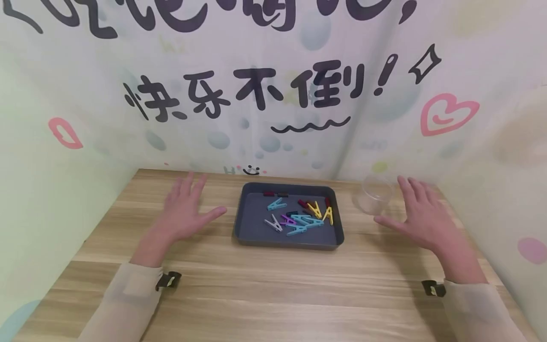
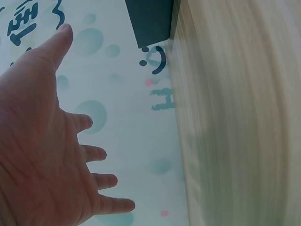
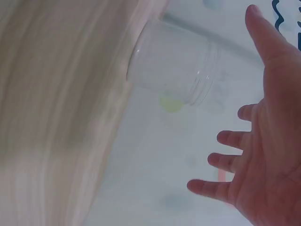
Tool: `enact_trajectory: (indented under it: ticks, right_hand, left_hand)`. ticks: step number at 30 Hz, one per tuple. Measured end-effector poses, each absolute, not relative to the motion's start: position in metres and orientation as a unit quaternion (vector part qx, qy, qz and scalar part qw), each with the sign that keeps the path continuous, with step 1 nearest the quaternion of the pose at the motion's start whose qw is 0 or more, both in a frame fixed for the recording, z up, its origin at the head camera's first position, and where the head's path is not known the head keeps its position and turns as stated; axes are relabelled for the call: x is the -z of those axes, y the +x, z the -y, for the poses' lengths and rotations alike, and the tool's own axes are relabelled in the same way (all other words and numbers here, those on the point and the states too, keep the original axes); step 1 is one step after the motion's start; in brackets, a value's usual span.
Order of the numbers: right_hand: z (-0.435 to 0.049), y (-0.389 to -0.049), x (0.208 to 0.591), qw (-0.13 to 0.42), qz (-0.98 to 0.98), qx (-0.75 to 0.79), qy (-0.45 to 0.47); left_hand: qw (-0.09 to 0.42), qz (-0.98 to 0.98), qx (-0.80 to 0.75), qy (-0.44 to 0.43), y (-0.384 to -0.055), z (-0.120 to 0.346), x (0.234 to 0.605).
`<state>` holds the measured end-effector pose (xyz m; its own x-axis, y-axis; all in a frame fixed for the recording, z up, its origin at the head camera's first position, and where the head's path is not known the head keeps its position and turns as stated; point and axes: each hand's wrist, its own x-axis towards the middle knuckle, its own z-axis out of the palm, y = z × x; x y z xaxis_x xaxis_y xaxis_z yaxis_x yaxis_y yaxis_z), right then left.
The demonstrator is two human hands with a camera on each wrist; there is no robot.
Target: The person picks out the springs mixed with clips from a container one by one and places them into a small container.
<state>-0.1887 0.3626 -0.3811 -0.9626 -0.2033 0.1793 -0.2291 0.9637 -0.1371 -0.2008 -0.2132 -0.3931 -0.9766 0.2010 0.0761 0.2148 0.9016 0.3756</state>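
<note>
My left hand (image 1: 183, 213) is spread above the table on the left, thumb pointing toward the tray, with nothing in it. On the right, my right hand (image 1: 423, 216) is likewise spread and holds nothing; its thumb and fingers are nearest a clear plastic jar (image 1: 373, 195) standing upright. Between the hands lies a dark grey tray (image 1: 256, 237). In it are several small clips: blue (image 1: 297, 230), yellow (image 1: 328, 215), purple (image 1: 287, 220) and a pale one (image 1: 273, 223). Dark red pieces (image 1: 268, 194) and black coil-like pieces (image 1: 283, 194) lie among them.
The wood-grain table (image 1: 278, 294) meets a printed cloth wall (image 1: 256, 137) right behind the tray and jar. More walls close in on the left (image 1: 51, 199) and right (image 1: 513, 199). In the left wrist view a corner of the tray (image 2: 153, 21) shows.
</note>
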Motion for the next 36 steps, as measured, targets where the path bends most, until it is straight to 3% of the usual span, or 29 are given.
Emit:
enact_trajectory:
  ticks: [19, 36]
  right_hand:
    - [-0.314, -0.202, 0.368, 0.102, 0.97, -0.134, 0.175]
    - [-0.275, -0.229, 0.388, 0.085, 0.919, -0.277, 0.268]
  left_hand:
    - [0.011, 0.94, 0.305, -0.151, -0.212, 0.195, 0.403]
    - [-0.034, 0.887, 0.435, -0.148, -0.219, 0.174, 0.414]
